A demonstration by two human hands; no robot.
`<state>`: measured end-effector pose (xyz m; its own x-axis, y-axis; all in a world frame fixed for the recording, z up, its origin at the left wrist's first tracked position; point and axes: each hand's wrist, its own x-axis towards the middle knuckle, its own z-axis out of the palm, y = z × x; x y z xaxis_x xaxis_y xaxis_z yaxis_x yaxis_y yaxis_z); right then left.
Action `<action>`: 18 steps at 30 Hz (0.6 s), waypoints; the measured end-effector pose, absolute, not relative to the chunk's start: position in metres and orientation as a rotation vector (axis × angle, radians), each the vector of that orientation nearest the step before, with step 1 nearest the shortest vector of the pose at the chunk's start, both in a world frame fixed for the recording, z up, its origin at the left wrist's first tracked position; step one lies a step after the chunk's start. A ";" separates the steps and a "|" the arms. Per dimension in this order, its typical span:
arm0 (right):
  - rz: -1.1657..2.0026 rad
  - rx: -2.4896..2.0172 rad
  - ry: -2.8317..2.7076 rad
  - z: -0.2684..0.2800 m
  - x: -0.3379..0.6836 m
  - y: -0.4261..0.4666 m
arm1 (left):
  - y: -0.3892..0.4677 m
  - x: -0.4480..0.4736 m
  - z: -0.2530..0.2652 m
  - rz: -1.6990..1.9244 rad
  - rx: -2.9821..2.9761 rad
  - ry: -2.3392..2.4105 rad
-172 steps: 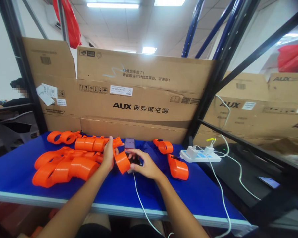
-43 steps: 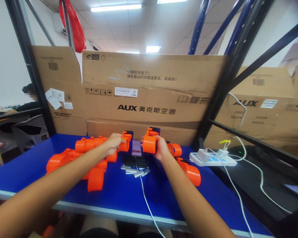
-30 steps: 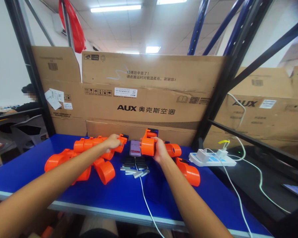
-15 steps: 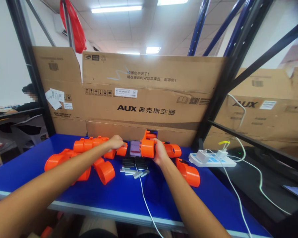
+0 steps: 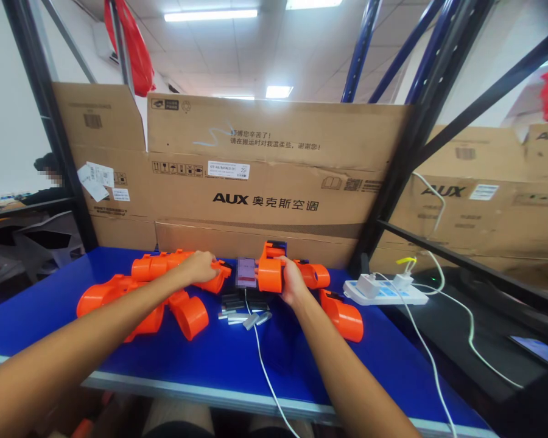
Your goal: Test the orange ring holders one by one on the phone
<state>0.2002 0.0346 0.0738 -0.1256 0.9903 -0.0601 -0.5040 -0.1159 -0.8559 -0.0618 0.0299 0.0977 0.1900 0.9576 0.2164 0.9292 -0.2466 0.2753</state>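
Note:
My right hand (image 5: 292, 281) is closed on an orange ring-shaped plastic part (image 5: 270, 275) with a dark piece at its top, held just right of a phone (image 5: 245, 272) with a lit screen. Fingers curled, my left hand (image 5: 203, 266) grips another orange plastic part (image 5: 219, 275) left of the phone, its fingertips partly hidden. A row of orange parts (image 5: 150, 266) extends behind my left forearm. Below the phone lie several silver metal pieces (image 5: 251, 320) and dark pieces (image 5: 244, 302), with a white cable (image 5: 262, 359) running over them.
More orange parts (image 5: 347, 319) lie on the blue tabletop (image 5: 237, 365) at right, and another orange ring (image 5: 192, 317) at left. A white power strip (image 5: 393, 295) with plugged-in chargers stands at the right edge. Cardboard (image 5: 265, 176) walls the back between dark metal posts (image 5: 404, 158).
My left hand has moved a little left with its orange part, away from the phone and against the neighbouring orange parts. My right hand keeps hold of its part in nearly the same place.

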 end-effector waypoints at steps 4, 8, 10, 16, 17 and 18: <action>1.592 -0.835 -0.803 0.072 0.204 0.034 | -0.011 -0.047 0.098 0.619 2.707 1.858; 1.564 -0.834 -0.788 0.069 0.212 0.033 | -0.068 -0.048 0.070 0.596 2.958 1.576; 1.550 -0.836 -0.792 0.068 0.214 0.032 | -0.088 -0.060 0.052 0.512 3.062 1.499; 1.534 -0.842 -0.801 0.064 0.210 0.033 | -0.096 -0.114 0.027 0.346 3.215 1.377; 1.536 -0.842 -0.798 0.063 0.208 0.034 | -0.094 -0.123 0.026 0.343 3.220 1.373; 1.537 -0.841 -0.793 0.063 0.207 0.034 | -0.092 -0.131 0.025 0.346 3.224 1.366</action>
<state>0.2073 0.0339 0.0628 -0.0880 0.9927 -0.0830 -0.5079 -0.1164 -0.8535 -0.1314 -0.0923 0.0249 0.6903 0.6504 0.3169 0.7228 -0.6388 -0.2636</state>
